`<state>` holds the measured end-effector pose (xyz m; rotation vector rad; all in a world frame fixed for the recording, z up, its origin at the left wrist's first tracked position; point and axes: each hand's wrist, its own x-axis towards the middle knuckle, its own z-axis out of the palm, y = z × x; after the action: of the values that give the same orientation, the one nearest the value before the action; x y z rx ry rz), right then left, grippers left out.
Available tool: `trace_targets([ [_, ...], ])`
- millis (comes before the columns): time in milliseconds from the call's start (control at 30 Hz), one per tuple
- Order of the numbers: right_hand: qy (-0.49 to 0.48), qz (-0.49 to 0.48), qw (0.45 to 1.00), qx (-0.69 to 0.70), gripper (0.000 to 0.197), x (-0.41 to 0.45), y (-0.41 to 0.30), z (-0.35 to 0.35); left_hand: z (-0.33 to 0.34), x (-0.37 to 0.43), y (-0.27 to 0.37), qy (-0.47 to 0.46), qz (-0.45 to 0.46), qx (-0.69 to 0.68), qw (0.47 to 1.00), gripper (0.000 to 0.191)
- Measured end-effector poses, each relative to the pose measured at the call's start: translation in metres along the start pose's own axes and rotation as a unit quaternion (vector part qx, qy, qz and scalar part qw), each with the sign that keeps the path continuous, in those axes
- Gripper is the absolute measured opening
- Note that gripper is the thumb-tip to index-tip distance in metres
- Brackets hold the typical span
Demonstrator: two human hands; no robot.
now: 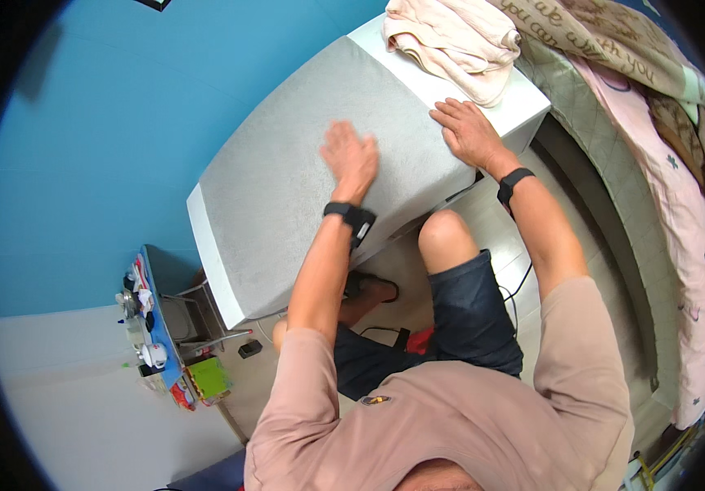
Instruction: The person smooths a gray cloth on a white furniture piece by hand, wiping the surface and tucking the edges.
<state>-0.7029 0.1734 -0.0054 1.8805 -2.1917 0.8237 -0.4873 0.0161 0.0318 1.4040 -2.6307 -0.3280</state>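
Note:
A light grey cloth [266, 159] lies over the middle of a white table [211, 264], flat and hanging down over the near edge. My left hand [350, 156] is over the cloth, slightly blurred, palm down with its fingers apart and holding nothing; whether it touches the cloth I cannot tell. My right hand [466, 132] rests palm down across the cloth's right edge, its fingertips beside the bare white tabletop. Close to those fingertips, a crumpled cream-pink towel [457, 43] lies on the table's right end. Both wrists wear black bands.
To the right stands a bed with a quilted mattress [628, 184], a pink sheet [684, 270] and a brown blanket [610, 49]. At the lower left is a blue-topped folding table [165, 331] bearing several items. A small black box [250, 348] and cables lie on the floor.

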Motion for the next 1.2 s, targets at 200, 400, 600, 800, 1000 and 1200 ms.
trace_targets([
  [200,-0.005,-0.007,1.000,0.004,0.043,0.004,-0.001,-0.009,0.043,0.057,0.080,-0.004,0.060,-0.030,0.998,0.074],
  [400,-0.003,-0.003,1.000,-0.008,0.044,0.002,0.003,-0.002,0.049,0.064,0.066,-0.013,0.089,-0.029,0.996,0.075],
  [600,-0.007,-0.005,1.000,-0.010,0.044,0.004,0.001,0.000,0.027,0.034,0.008,-0.023,0.052,-0.025,0.998,0.076],
  [800,-0.008,-0.010,1.000,-0.008,0.044,0.006,0.001,-0.002,0.001,-0.012,-0.093,0.011,-0.016,-0.007,1.000,0.076],
  [1000,-0.019,-0.025,0.999,-0.017,0.045,0.006,0.001,-0.005,-0.031,-0.066,-0.213,0.025,-0.124,0.031,0.992,0.075],
  [1200,-0.056,-0.031,0.998,-0.013,0.047,0.009,-0.004,-0.007,-0.055,-0.122,-0.315,0.043,-0.244,0.054,0.967,0.073],
])
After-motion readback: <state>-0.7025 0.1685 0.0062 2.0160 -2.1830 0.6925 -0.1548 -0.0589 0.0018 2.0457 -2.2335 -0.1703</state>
